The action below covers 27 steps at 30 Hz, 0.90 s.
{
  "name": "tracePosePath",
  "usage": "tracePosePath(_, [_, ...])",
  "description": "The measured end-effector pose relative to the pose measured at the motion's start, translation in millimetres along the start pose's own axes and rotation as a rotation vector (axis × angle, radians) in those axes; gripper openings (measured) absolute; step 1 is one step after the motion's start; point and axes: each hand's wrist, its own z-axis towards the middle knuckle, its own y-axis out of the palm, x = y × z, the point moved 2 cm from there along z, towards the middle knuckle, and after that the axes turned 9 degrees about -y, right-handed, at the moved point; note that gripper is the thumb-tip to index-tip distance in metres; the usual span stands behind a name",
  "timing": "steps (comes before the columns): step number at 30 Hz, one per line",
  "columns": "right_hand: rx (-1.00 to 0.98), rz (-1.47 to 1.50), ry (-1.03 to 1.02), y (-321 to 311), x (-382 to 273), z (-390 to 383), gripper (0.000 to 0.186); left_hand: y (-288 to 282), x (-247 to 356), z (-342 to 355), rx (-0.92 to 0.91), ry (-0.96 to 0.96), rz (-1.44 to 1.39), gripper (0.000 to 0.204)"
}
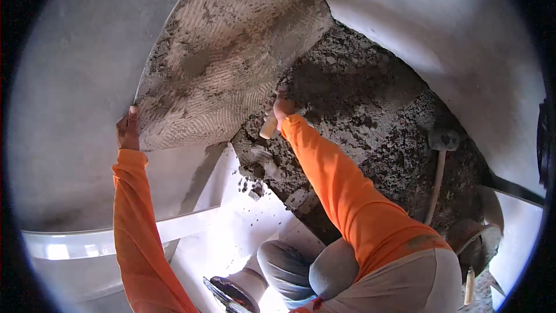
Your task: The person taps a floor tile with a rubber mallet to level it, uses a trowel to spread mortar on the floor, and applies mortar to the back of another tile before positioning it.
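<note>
My left hand is closed on the left edge of a large tile, thumb over its mortared face. The tile stands tilted up, its back ridged with comb lines and smeared with grey mortar. At the tile's lower right edge, my right hand grips a trowel by its pale wooden handle; the blade is hard to make out against the mortar. Beneath and right of that hand spreads a rough bed of dark, lumpy mortar.
A mallet with a long wooden handle lies on the mortar at right. Near the lower right stand a dirty bucket and another wooden-handled tool. Pale tiles with mortar crumbs lie by my knees. Smooth walls rise around.
</note>
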Motion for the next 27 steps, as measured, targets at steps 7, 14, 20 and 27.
tracePosePath(7, [-0.102,0.551,0.080,32,-46,-76,0.058,-9,14,-4,0.044,0.005,0.121,0.048])
tracePosePath(14, [-0.264,0.529,0.298,20,-23,-82,0.056,-34,-14,9,0.027,-0.080,0.174,0.054])
tracePosePath(20, [-0.117,0.152,0.150,-32,10,-16,0.056,39,4,-2,-0.017,-0.014,-0.018,0.059])
tracePosePath(27, [-0.097,0.546,0.159,5,-52,-111,0.048,-27,10,6,-0.088,-0.180,0.275,0.061])
